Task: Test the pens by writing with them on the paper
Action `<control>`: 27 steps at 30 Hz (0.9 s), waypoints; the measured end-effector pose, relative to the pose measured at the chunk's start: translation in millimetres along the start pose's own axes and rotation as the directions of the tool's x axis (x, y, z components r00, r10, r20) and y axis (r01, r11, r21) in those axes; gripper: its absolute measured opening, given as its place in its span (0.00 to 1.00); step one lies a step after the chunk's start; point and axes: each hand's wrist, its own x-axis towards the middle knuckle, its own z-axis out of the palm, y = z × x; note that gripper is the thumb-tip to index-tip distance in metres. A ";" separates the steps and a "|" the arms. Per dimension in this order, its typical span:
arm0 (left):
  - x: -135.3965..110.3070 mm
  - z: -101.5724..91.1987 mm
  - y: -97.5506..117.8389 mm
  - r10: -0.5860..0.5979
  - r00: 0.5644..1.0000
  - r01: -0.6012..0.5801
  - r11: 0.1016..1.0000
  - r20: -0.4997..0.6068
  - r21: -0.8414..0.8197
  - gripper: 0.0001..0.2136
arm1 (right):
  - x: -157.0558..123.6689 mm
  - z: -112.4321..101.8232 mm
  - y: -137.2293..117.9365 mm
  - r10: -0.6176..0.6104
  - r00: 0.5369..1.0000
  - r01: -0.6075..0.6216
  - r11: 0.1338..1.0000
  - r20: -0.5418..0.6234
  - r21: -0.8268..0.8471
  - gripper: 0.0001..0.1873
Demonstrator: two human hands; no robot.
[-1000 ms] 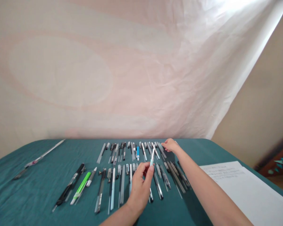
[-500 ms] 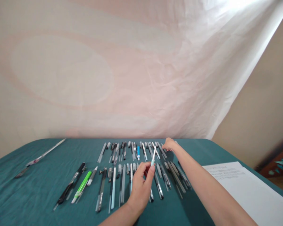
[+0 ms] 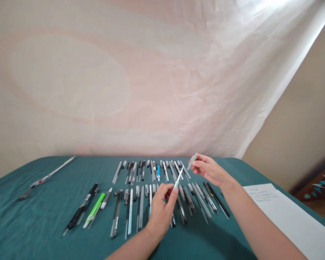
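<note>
My left hand [image 3: 164,202] pinches a slim white and pale teal pen piece [image 3: 180,177] between thumb and fingers, its white end pointing up and to the right. Up and to the right of it, my right hand [image 3: 207,168] grips a short pale green pen cap [image 3: 192,161] between thumb and fingertips. The cap and the white end are close but apart. Beneath the hands lie rows of pens, caps and refills, partly hidden by my left hand; a blue pen piece [image 3: 158,172] lies in the back row.
A bright green pen [image 3: 94,210] and a black pen [image 3: 82,206] lie to the left on the teal cloth [image 3: 38,224]. Farther left is a long thin wrapped stick [image 3: 52,174]. White paper sheets [image 3: 284,216] lie at right. A pale curtain [image 3: 151,79] hangs behind the table.
My right hand has come back from the far row toward me, turned over, and now shows the pale green cap. My left hand has stayed nearly in place with its pen piece.
</note>
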 end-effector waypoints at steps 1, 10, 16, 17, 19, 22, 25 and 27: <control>-0.2 0.0 -0.3 0.003 1.000 -0.003 1.000 0.000 0.001 0.10 | -6.6 2.9 -3.8 -0.029 0.999 0.027 0.997 0.030 0.067 0.08; 0.1 1.2 -2.4 0.012 1.000 -0.012 1.000 0.010 0.002 0.09 | -20.3 3.8 -10.7 -0.075 0.997 0.072 0.987 0.011 0.147 0.09; -0.3 2.2 -1.7 0.025 1.000 -0.025 1.000 0.003 0.003 0.10 | -22.0 -1.1 -9.4 -0.074 0.997 0.074 0.988 -0.003 0.137 0.10; -0.4 2.3 -1.6 0.027 1.000 -0.027 1.000 0.002 0.004 0.10 | -22.3 -1.2 -9.3 -0.075 0.997 0.076 0.987 -0.014 0.141 0.10; -0.6 2.4 -1.8 0.028 1.000 -0.028 1.000 0.006 0.004 0.10 | -22.5 -1.0 -9.3 -0.076 0.996 0.081 0.985 -0.036 0.152 0.10; -0.7 2.6 -3.0 0.031 0.999 -0.031 0.999 0.011 0.009 0.09 | -22.5 0.6 -9.9 -0.078 0.996 0.086 0.982 -0.053 0.166 0.10; -1.0 2.8 -4.3 0.034 0.999 -0.034 0.999 0.012 0.017 0.09 | -21.9 2.2 -10.3 -0.085 0.995 0.092 0.981 -0.050 0.173 0.10; -1.1 2.7 -4.6 0.034 0.999 -0.034 0.999 0.015 0.018 0.09 | -21.3 2.4 -10.0 -0.089 0.995 0.097 0.979 -0.051 0.178 0.10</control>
